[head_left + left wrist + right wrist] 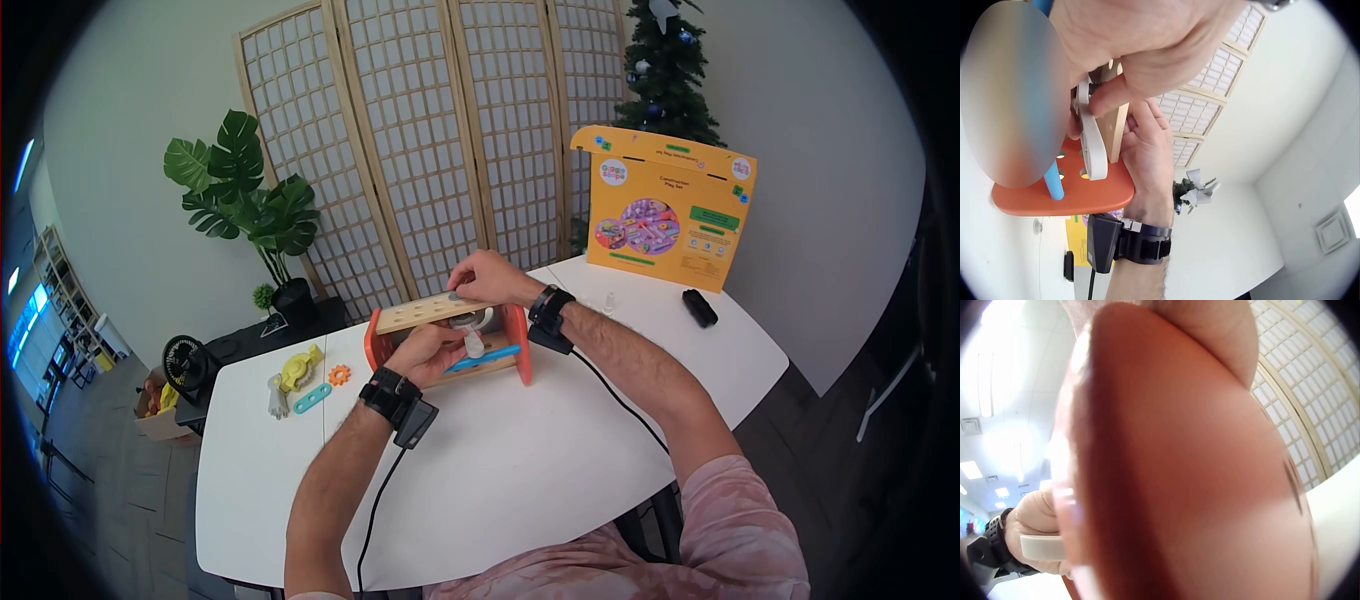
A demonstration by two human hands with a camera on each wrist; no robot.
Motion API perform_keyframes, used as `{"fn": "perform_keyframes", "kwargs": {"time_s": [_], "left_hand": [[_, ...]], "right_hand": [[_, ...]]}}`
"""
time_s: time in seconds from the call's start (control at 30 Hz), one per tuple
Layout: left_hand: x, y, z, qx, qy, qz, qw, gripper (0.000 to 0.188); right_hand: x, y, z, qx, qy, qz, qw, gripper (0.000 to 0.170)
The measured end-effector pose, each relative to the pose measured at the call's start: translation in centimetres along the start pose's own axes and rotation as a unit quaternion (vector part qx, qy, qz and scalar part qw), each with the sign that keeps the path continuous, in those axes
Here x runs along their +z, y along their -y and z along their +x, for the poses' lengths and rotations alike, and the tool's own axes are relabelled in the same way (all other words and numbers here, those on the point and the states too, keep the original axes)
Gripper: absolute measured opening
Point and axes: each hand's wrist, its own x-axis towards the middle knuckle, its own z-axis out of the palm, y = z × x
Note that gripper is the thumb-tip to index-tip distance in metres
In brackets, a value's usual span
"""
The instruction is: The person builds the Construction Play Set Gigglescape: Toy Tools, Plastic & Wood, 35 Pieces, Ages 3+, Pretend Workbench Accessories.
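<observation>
A wooden toy bench with a perforated top board [420, 312] and red-orange side panels [1085, 199] stands on the white table. Under the board my left hand [425, 352] pinches a white plastic piece [1093, 147], held against the board's underside. My right hand [490, 278] reaches over the far side, its fingertips on a grey piece on top of the board; its palm is beside the board in the left wrist view. A blue rod [485, 358] runs low across the bench, its end in a side panel. The right panel [1197, 456] fills most of the right wrist view.
Left on the table lie a yellow toy piece [297, 370], a clear-grey piece [277, 396], a teal strip [312, 398] and an orange gear [340, 375]. A yellow box [665, 210] stands at the back right, near a black case [700, 308] and small clear pieces.
</observation>
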Motion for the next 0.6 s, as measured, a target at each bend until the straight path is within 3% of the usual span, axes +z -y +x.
{"fn": "perform_keyframes", "kwargs": {"time_s": [0.37,0.57,0.6], "left_hand": [[-0.4,0.2,-0.1,0.005,0.008,-0.012,1.0,0.034],[-0.5,0.2,-0.3,0.016,0.016,-0.018,1.0,0.033],[-0.5,0.2,-0.3,0.017,0.019,-0.022,0.999,0.032]], "right_hand": [[0.3,0.1,-0.1,-0.02,0.004,-0.058,0.998,0.023],[1.3,-0.1,0.3,-0.04,-0.023,-0.172,0.984,0.04],[1.4,-0.2,0.5,-0.009,-0.029,-0.163,0.986,0.041]]}}
